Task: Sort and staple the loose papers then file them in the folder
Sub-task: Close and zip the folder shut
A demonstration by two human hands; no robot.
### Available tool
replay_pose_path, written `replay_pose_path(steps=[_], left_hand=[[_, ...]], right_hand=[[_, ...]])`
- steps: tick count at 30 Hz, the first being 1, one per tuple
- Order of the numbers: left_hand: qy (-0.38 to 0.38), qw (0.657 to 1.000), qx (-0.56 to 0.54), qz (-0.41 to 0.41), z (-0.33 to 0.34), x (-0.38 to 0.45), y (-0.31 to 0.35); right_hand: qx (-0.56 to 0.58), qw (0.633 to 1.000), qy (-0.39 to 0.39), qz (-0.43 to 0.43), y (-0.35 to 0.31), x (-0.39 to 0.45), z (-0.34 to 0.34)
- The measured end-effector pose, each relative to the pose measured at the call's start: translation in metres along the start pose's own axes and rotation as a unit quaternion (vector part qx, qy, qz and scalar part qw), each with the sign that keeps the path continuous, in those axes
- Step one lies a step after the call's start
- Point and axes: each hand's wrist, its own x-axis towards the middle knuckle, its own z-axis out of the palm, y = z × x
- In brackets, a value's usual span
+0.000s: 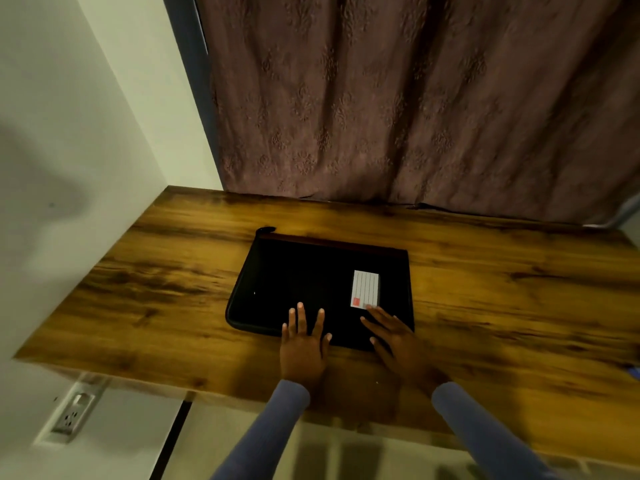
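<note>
- Now we see a black folder (311, 289) lying flat and closed on a wooden table (502, 306).
- We see a white label (365, 289) with lines and a small red mark on the right part of the folder.
- Our left hand (304, 344) lies flat on the near edge of the folder, fingers straight and spread, holding nothing.
- Our right hand (394, 336) rests flat on the near right corner, and one finger touches the bottom of the label.
- We see a brown curtain (415, 98) hanging behind the table.
- We see a wall plug (72, 415) low on the left.
</note>
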Motion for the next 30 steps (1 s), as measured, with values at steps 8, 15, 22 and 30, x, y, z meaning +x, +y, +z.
replay_pose_path(steps=[8, 15, 22, 30], left_hand=[[0.074, 0.977, -0.200, 0.029, -0.033, 0.007, -0.039], [0.148, 0.949, -0.279, -0.022, -0.087, 0.054, -0.115], [0.110, 0.948, -0.294, -0.057, -0.118, 0.135, -0.173], [0.010, 0.950, -0.313, -0.006, -0.113, 0.212, -0.188]], right_hand=[[0.087, 0.996, 0.002, 0.033, -0.046, 0.055, -0.017], [0.162, 0.985, -0.058, 0.028, -0.092, 0.169, -0.014], [0.103, 0.981, -0.064, 0.150, -0.135, 0.290, 0.010], [0.100, 0.945, -0.107, 0.291, -0.137, 0.366, 0.044]])
